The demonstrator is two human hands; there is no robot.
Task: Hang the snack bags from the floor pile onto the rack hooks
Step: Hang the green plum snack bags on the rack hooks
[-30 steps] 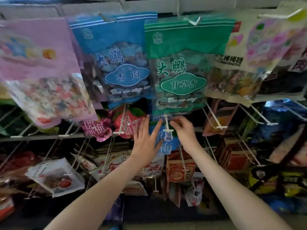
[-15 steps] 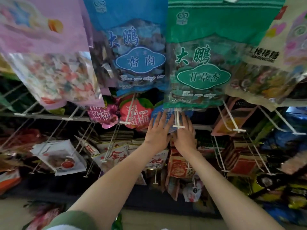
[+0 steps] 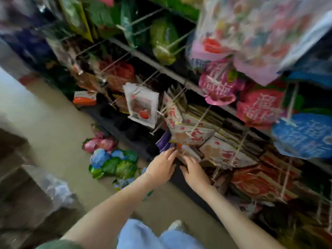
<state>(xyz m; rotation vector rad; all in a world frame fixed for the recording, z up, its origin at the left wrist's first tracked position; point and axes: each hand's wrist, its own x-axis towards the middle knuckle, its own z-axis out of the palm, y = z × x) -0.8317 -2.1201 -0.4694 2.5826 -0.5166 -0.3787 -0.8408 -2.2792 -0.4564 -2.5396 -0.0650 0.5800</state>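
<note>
The left hand (image 3: 161,168) and right hand (image 3: 195,174) were side by side, fingers extended, gripping nothing, fingertips near the lowest hanging bags (image 3: 190,139) on the rack hooks (image 3: 199,121). The floor pile (image 3: 115,164) of pink, blue and green snack bags lay at 9 o'clock from the left hand. Motion blur obscured fingertip contact.

Pink, blue and green foil snack bags (image 3: 111,159) are piled on the beige floor (image 3: 53,114), at 9 o'clock from the left hand (image 3: 160,168), before the wire-hooked rack (image 3: 143,57).
</note>
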